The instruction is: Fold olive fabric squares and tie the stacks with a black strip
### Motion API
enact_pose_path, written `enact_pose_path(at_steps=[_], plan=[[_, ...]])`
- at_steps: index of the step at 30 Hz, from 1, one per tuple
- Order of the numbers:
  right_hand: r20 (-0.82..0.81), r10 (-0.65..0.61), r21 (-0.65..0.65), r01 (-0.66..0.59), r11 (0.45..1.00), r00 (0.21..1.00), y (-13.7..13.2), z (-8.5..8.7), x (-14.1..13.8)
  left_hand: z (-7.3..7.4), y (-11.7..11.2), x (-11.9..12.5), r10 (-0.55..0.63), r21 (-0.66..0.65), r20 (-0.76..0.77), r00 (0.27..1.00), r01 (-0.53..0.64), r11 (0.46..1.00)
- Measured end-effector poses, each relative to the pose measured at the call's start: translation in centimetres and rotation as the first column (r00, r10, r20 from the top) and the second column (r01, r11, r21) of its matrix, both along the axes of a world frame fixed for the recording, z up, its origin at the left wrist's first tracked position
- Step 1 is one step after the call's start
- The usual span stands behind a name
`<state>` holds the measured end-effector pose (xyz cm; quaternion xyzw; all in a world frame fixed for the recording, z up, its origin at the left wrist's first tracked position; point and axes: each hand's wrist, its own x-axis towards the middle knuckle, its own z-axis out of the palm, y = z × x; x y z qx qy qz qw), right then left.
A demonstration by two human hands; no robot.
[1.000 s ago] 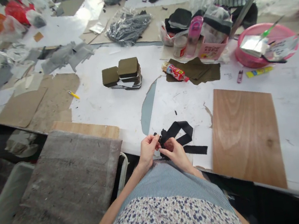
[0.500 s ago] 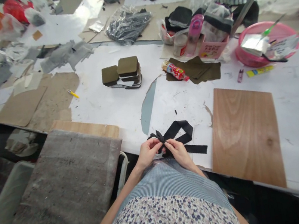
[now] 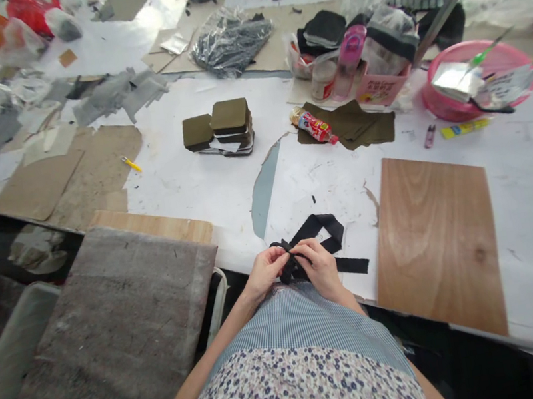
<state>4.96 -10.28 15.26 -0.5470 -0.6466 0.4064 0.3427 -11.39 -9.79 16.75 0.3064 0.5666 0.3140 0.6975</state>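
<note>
A black fabric strap (image 3: 334, 229) lies looped on the white paper at the table's front edge, its bunched near part lifted between my hands. My left hand (image 3: 264, 273) pinches the bunch from the left. From the right, my right hand (image 3: 321, 266) grips it with thumb and fingers close together, the fingertips of both hands almost meeting. One flat end of the strap sticks out to the right, past my right hand. The exact folds under my fingers are hidden.
A wooden board (image 3: 437, 240) lies to the right, a grey board (image 3: 114, 325) to the left. Farther back are stacked olive fabric pieces (image 3: 230, 117), a red-labelled bottle (image 3: 314, 126), a yellow cutter (image 3: 131, 164) and a pink basin (image 3: 437, 98).
My right hand has shifted slightly up, its fingers now curled over the bunch. The strap's bunched part looks more compact, and its loose tip at the upper left has drawn in.
</note>
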Motion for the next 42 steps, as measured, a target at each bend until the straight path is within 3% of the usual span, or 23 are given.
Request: enact_pose_path(at_steps=[3, 9, 14, 16, 19, 24, 27, 30, 35, 42], plan=[[0.059, 0.07, 0.046, -0.073, 0.996, 0.996, 0.2, 0.2, 0.4, -0.1, -0.2, 0.0, -0.024, 0.046, -0.056, 0.998, 0.027, 0.999], [0.109, 0.253, 0.011, -0.256, 0.967, 0.961, 0.6, 0.2, 1.4, 0.1, -0.3, -0.1, -0.125, 0.103, -0.173, 0.977, 0.144, 0.984], [0.085, 0.247, -0.034, -0.245, 0.969, 0.965, 0.3, -0.3, 1.4, 0.3, -0.6, -0.3, -0.14, 0.259, -0.379, 0.915, 0.249, 0.933], [0.066, 0.254, -0.047, -0.251, 0.967, 0.965, 0.3, -0.4, 1.4, 0.5, -0.6, -0.6, -0.15, 0.365, -0.495, 0.856, 0.361, 0.858], [0.083, 0.277, -0.043, -0.274, 0.961, 0.957, 0.3, -0.3, 1.5, 0.9, -0.2, -1.2, -0.235, 0.443, -0.611, 0.756, 0.573, 0.689], [0.238, 0.384, 0.02, -0.4, 0.916, 0.892, 0.3, 0.0, 1.8, 1.9, 1.8, -2.0, -0.44, 0.311, -0.723, 0.533, 0.819, 0.481], [0.308, 0.404, 0.06, -0.442, 0.895, 0.861, 0.4, 0.2, 1.8, 2.6, 2.9, -1.9, -0.498, 0.233, -0.763, 0.412, 0.894, 0.382], [0.331, 0.4, 0.09, -0.451, 0.888, 0.854, 0.4, 0.5, 1.8, 3.0, 3.5, -1.8, -0.533, 0.203, -0.739, 0.412, 0.891, 0.407], [0.324, 0.433, 0.076, -0.479, 0.875, 0.841, 0.2, 0.5, 1.8, 2.4, 3.5, -2.0, -0.68, 0.198, -0.474, 0.56, 0.82, 0.537], [0.209, 0.437, 0.027, -0.452, 0.892, 0.875, -0.3, 0.8, 1.6, 1.0, 2.1, -2.4, -0.619, 0.239, -0.335, 0.711, 0.699, 0.674]])
